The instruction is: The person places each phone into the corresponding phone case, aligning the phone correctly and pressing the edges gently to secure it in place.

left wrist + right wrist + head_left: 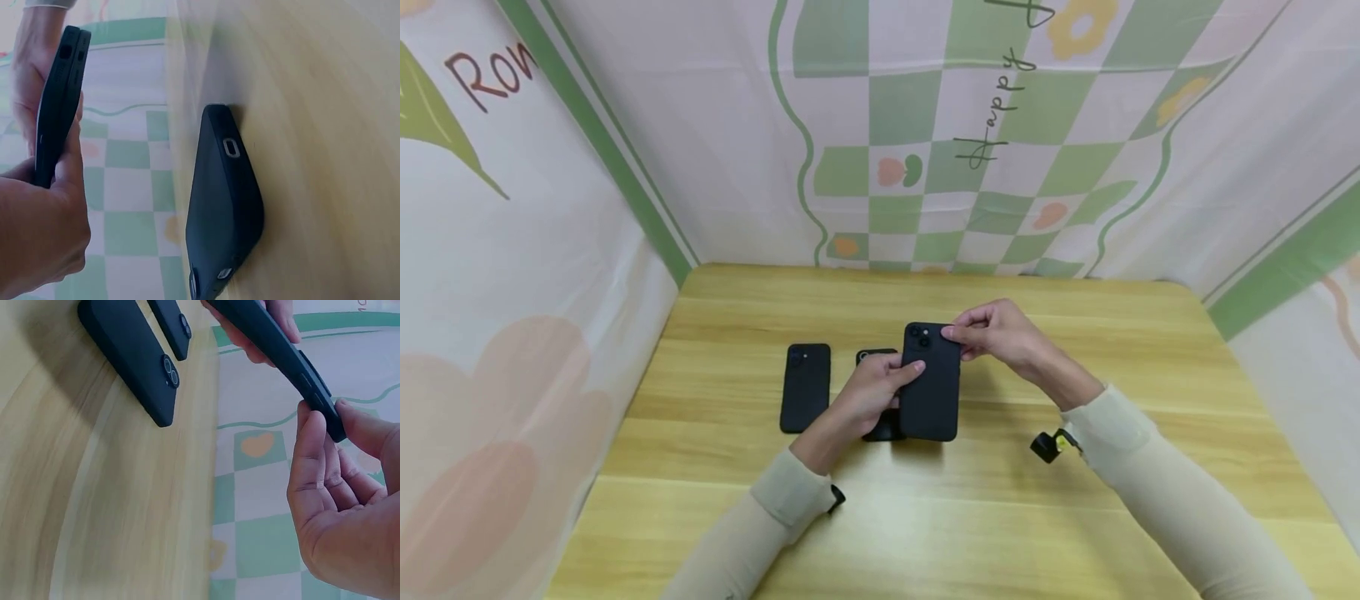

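Observation:
A black phone in a dark case point(931, 396) is held above the table, its camera corner at the top. My left hand point(868, 392) grips its left edge, thumb lying on the back. At the upper right corner my right hand point(1000, 333) pinches it, the thumb beside the camera and the fingers behind. In the left wrist view the bottom end of the held phone point(62, 81) shows two layers with a narrow line between them. A second black phone point(886, 427) lies under the left hand, partly hidden. Further left rests a third black phone point(806, 390), camera side up.
The wooden table point(1000, 525) carries the two lying phones left of centre. Patterned cloth point(737, 167) hangs along its back and sides. A small black device point(1047, 446) hangs from the right cuff.

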Demonstrator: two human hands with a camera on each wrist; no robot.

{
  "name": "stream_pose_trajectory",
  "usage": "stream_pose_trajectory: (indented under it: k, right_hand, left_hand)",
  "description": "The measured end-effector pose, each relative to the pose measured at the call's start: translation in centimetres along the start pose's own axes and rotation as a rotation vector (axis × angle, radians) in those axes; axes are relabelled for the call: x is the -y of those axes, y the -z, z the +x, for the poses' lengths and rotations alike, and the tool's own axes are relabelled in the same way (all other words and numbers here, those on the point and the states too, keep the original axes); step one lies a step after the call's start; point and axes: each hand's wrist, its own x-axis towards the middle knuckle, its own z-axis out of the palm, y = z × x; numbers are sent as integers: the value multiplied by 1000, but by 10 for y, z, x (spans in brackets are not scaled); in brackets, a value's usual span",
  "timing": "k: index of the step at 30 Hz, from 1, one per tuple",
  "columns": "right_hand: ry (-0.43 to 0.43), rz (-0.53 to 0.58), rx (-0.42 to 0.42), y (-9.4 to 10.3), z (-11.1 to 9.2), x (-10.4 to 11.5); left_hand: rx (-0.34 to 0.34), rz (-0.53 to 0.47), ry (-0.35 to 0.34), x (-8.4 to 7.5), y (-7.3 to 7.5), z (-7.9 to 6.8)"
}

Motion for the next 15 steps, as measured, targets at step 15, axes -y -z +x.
stream_pose_trajectory:
  k: [15]
  right_hand:
    - [23, 125, -65, -10, -5, -9]
  left_hand:
    - [-71, -13, -69, -2, -5, -1]
